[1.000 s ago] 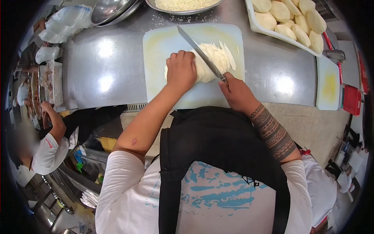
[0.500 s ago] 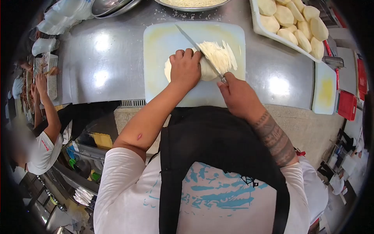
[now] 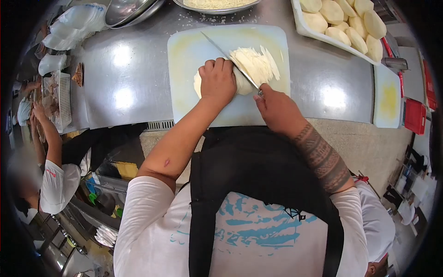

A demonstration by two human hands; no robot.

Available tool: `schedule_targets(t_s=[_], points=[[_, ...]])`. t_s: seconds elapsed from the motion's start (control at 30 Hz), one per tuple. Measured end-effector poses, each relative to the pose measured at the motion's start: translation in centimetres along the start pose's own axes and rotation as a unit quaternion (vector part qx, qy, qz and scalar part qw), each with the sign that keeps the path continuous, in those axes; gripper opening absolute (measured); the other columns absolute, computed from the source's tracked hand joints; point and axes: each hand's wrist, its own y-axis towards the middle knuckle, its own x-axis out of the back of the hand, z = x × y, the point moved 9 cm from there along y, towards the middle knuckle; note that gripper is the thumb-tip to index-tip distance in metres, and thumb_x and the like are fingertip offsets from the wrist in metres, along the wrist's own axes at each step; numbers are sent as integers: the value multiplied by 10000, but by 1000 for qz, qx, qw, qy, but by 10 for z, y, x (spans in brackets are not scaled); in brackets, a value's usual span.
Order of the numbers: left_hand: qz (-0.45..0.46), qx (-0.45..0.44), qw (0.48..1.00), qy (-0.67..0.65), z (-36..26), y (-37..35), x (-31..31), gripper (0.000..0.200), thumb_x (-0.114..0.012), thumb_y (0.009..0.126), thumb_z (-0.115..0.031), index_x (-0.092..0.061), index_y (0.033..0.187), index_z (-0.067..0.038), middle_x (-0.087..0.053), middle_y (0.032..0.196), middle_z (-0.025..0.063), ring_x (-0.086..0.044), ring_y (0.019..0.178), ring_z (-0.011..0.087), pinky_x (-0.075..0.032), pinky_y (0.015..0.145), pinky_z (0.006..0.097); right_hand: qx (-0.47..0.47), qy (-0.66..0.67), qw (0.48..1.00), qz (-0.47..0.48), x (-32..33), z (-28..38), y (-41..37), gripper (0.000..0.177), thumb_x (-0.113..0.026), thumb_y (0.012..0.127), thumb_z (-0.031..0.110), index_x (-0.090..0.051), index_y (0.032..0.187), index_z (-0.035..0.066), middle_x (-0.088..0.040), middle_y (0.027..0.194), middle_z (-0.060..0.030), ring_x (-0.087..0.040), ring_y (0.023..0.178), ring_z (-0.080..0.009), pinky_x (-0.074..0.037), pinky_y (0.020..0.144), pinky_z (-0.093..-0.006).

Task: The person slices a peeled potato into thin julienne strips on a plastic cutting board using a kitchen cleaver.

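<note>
My left hand (image 3: 217, 83) presses down on pale peeled potatoes (image 3: 243, 86), fingers curled over the top and hiding much of them. In my right hand (image 3: 280, 110) is the handle of a long kitchen knife (image 3: 241, 70), whose blade slants away to the upper left, close beside my left fingertips. Thin cut slices (image 3: 256, 63) lean together in a pile on the blade's right side. All of this lies on a white, yellow-stained cutting board (image 3: 187, 51).
A white tray of peeled potatoes (image 3: 350, 24) stands at the upper right, near another cutting board (image 3: 386, 99). Shredded food fills a metal bowl (image 3: 219, 5) at the back. Metal bowls (image 3: 129, 11) and plastic bags (image 3: 76, 25) sit upper left. A co-worker (image 3: 57, 184) works beside a white basket (image 3: 64, 99).
The knife has shifted slightly left and stands a little steeper against the potatoes. My left hand stays on them. At left, an orange-brown piece now lies on the counter beyond the co-worker's basket.
</note>
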Motion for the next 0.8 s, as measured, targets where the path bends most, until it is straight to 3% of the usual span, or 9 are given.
schedule_targets(t_s=[0.1, 0.2, 0.3, 0.47, 0.6, 0.73, 0.8], points=[[0, 9, 1000, -26, 0, -1, 2, 187, -684, 884, -127, -673, 1062, -67, -660, 1117, 102, -577, 1088, 351, -407, 936, 494, 0, 18, 1000, 9, 26, 28, -17, 330, -509, 1108, 316, -548, 1138, -10, -721, 877, -267, -710, 871, -492, -550, 786, -598], [0, 5, 1000, -8, 2, -1, -2, 195, -677, 890, -171, -689, 1063, -83, -654, 1084, 82, -570, 1052, 310, -401, 911, 478, 10, -20, 1000, -14, -5, 5, 1, 325, -510, 1107, 315, -544, 1133, -7, -720, 873, -266, -709, 857, -492, -550, 780, -599], [-10, 11, 999, -44, 2, -2, 1, 199, -693, 881, -123, -665, 1067, -56, -650, 1130, 117, -568, 1112, 363, -410, 966, 501, 11, -4, 1000, 1, 8, 12, -2, 328, -510, 1109, 322, -536, 1114, -5, -714, 861, -274, -705, 846, -494, -548, 773, -603], [-3, 24, 998, -53, 2, -4, 2, 217, -687, 891, -131, -659, 1085, -38, -641, 1144, 138, -562, 1105, 368, -410, 968, 501, 17, 1, 1000, 2, -7, 2, -5, 327, -504, 1114, 320, -526, 1094, -6, -707, 852, -287, -701, 834, -499, -540, 764, -610], [-26, 19, 998, -50, 4, -3, 4, 191, -674, 899, -145, -666, 1067, -56, -622, 1168, 137, -553, 1082, 362, -407, 941, 495, 24, 0, 1000, 15, 19, 26, -11, 323, -503, 1115, 315, -523, 1095, -6, -708, 858, -283, -700, 856, -499, -535, 777, -608], [-32, 23, 997, -65, 3, -7, 2, 220, -676, 912, -135, -652, 1102, -26, -614, 1186, 158, -546, 1115, 379, -416, 962, 505, 5, 7, 1000, 12, -11, -1, -7, 329, -501, 1117, 319, -527, 1111, -10, -711, 863, -278, -701, 877, -495, -533, 793, -607], [-47, 30, 996, -67, 8, -4, 5, 165, -676, 901, -138, -649, 1039, -51, -616, 1155, 147, -556, 1067, 369, -416, 938, 502, 0, -16, 1000, 18, -17, -7, 0, 326, -510, 1121, 327, -521, 1126, 2, -704, 861, -273, -687, 871, -497, -530, 769, -590]])
